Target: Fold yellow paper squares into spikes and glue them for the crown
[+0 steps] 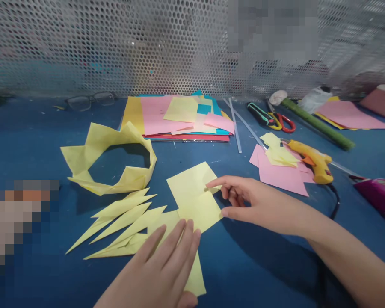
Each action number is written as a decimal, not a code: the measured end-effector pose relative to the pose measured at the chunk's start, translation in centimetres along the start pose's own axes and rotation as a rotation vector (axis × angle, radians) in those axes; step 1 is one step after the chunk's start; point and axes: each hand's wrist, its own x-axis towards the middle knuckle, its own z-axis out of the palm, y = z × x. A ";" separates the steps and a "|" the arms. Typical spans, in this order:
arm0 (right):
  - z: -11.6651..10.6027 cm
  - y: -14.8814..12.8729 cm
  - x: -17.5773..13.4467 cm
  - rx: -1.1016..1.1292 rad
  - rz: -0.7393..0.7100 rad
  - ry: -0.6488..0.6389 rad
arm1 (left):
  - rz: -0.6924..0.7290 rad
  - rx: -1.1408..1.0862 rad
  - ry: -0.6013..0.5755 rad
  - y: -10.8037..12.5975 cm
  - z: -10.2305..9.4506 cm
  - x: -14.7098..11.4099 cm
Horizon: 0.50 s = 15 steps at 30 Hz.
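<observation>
left hand [162, 263] laid over overlapping pale-yellow paper squares [202, 209], right hand [253, 199] at their right edge.
head view: left fingers lie extended, mostly together; right index finger and thumb stand apart. the squares, near the middle of the blue table [41, 128], seem light, limp and easily creased, best taken by a corner. a pinkish box [380, 103], far right, hides any contents.

pale yellow paper squares [188, 179], blue table [263, 269]
</observation>
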 end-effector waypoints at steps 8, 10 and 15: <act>1.7 -0.8 -0.1 -0.178 -0.063 0.137 | 0.037 -0.077 -0.039 -1.4 -1.0 2.1; 1.8 -0.6 -0.2 -0.193 -0.074 0.135 | 0.027 -0.078 -0.041 -1.5 -1.2 2.3; 1.8 -0.3 0.1 -0.195 -0.059 0.137 | -0.022 -0.091 -0.061 -1.1 -1.6 1.1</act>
